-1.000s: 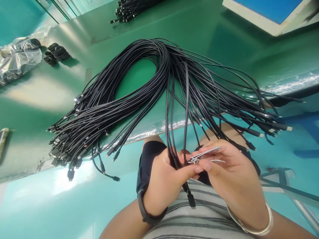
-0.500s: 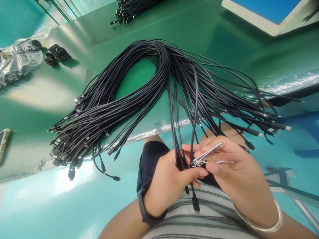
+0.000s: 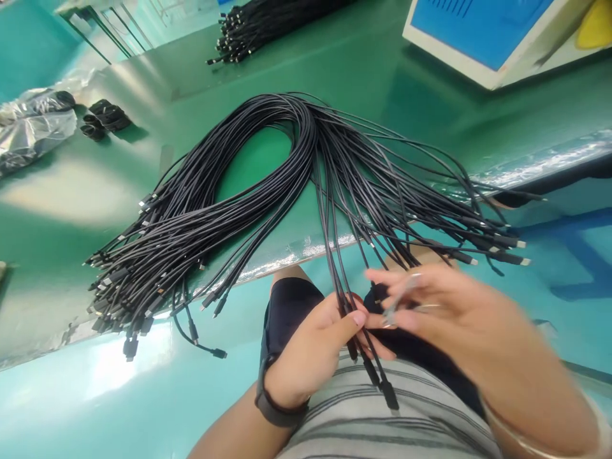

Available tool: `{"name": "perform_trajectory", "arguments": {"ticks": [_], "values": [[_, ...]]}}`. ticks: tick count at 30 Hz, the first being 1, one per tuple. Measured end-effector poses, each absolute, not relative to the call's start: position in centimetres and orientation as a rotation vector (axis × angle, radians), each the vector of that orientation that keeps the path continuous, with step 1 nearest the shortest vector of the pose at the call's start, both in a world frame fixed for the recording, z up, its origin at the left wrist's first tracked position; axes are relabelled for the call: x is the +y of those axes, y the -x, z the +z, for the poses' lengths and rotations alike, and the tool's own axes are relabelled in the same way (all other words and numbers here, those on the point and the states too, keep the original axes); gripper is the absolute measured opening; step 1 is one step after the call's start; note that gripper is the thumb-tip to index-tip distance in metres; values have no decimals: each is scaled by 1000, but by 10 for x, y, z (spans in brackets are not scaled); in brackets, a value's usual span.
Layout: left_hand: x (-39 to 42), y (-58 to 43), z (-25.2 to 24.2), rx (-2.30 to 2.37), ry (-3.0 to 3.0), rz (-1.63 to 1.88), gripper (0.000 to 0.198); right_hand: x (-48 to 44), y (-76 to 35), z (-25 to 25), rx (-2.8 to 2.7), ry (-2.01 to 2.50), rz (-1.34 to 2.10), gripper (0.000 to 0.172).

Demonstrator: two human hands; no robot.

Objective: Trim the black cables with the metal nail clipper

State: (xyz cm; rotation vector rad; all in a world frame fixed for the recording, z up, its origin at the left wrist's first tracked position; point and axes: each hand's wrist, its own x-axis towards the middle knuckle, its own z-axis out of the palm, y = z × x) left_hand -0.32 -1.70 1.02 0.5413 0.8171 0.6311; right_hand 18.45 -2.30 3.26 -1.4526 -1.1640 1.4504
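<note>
My left hand (image 3: pixel 318 344) is closed round a few thin black cables (image 3: pixel 336 271), thumb across them. Their connector ends, including a black plug (image 3: pixel 389 395), hang below my fingers over the striped shirt. To the right, my right hand (image 3: pixel 463 312), blurred by motion, grips a silver nail clipper (image 3: pixel 402 296) between thumb and fingers. The clipper is just right of my left fingertips, apart from the held cables. The cables run up to a large looped bundle of black cables (image 3: pixel 306 146) on the green table (image 3: pixel 373 76).
Another black cable bundle (image 3: pixel 258 32) lies at the back. A blue and cream box (image 3: pixel 478 32) stands back right. Small coiled cables (image 3: pixel 108 116) and clear plastic bags (image 3: pixel 38 127) lie at left. Many cable ends overhang the table's front edge.
My right hand has moved the clipper right, away from the cables. In my left hand, the looped cable now lies along the others, and more connector ends show below. The view has shifted.
</note>
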Motion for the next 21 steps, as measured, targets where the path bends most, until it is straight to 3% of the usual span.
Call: {"name": "perform_trajectory", "arguments": {"ticks": [3,6,14,21], "values": [[-16,2,12,907,-623,612,24,-2,-152,27,-1035,1270,1795,16],[-19,4,10,1003,-634,650,26,14,-139,24,-931,1123,1900,16],[-20,10,-20,765,-356,665,37,17,-146,41,-1156,1324,1560,7],[-16,13,-15,731,-389,735,22,29,-130,56,-1196,1480,1169,14]]}}
